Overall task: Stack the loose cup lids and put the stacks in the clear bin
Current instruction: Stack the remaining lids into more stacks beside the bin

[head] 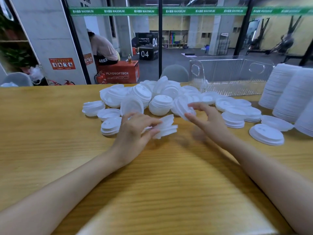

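A heap of loose white cup lids lies across the far middle of the wooden table. My left hand grips a small stack of lids tilted on edge just above the table. My right hand reaches into the heap and pinches a tilted lid between thumb and fingers. The clear bin stands at the far right behind the heap, and it looks empty.
Tall stacks of white lids stand at the right edge beside the bin. Short lid stacks and single lids lie right of my right hand. Glass wall behind the table; a person sits beyond it.
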